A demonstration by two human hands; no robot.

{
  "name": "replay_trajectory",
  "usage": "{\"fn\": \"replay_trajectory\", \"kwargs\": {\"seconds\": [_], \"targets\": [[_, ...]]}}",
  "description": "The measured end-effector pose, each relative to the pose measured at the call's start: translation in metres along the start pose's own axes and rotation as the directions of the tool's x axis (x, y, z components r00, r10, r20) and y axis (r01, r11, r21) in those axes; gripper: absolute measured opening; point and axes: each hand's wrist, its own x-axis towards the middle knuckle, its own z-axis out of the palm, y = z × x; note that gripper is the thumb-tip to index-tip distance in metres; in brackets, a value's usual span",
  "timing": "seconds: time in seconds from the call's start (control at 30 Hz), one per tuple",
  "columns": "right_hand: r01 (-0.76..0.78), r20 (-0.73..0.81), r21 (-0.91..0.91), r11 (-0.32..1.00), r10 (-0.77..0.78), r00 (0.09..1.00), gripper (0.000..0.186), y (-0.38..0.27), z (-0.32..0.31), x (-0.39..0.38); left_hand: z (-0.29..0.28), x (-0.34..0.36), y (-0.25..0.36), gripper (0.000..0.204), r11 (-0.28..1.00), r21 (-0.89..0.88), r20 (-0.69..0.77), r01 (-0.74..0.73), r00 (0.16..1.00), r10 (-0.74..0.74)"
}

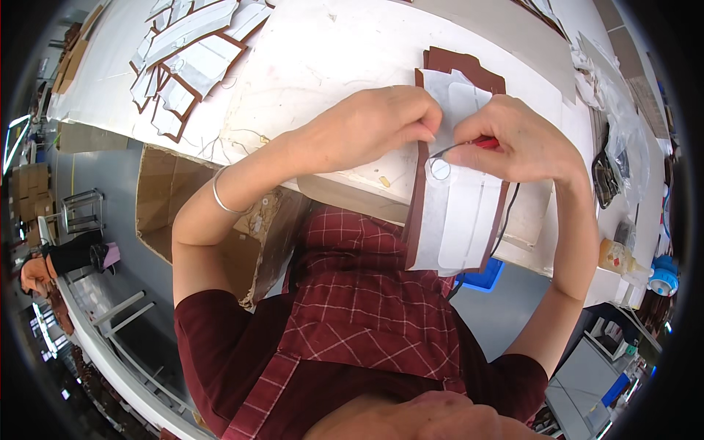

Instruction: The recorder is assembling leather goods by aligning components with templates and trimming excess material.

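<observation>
A long brown leather piece (pixel 460 213) with white backing lies across the table's front edge, its near end hanging over. A round pale disc (pixel 440 169), like a snap, sits on its backing. My right hand (pixel 517 139) is closed around a red-handled tool (pixel 485 143), its thin dark tip pointing left, just above the disc. A black cord (pixel 507 220) runs down from behind that hand. My left hand (pixel 381 125) pinches at the piece's left edge, close to the tip; whatever is between its fingertips is too small to make out. More brown leather (pixel 466 66) shows beneath, at the far end.
Several white-backed brown leather pieces (pixel 194 59) are heaped at the table's far left. Loose threads lie on the white table (pixel 315 66). Below its front edge stand an open cardboard box (pixel 169 183) and a blue bin (pixel 484 276). Clear plastic (pixel 623 139) and a yellowish bottle (pixel 616 257) are at right.
</observation>
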Motion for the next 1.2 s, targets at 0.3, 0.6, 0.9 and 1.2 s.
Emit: {"fn": "replay_trajectory", "kwargs": {"seconds": [0.3,0.6,0.9,1.2], "targets": [[0.112,-0.232,0.439,0.891,-0.008,0.973,0.027,0.024,0.007,-0.033,-0.01,-0.016,0.004,0.01,0.816,-0.571,0.006,0.09,0.994,-0.105],[-0.05,-0.362,0.518,0.854,0.272,0.892,0.048,0.048,0.026,-0.103,-0.137,-0.087,-0.037,0.013,0.979,-0.201,-0.341,0.033,0.935,-0.101],[-0.149,-0.34,0.556,0.818,0.387,0.857,0.026,0.055,0.049,-0.121,-0.232,-0.367,-0.039,0.04,-0.684,0.43,-0.813,0.589,-0.076,-0.577],[-0.112,-0.461,0.558,0.822,0.419,0.782,0.029,0.054,0.059,-0.091,-0.102,-0.075,-0.001,0.022,0.893,0.102,-0.225,0.438,0.885,-0.408]]}}
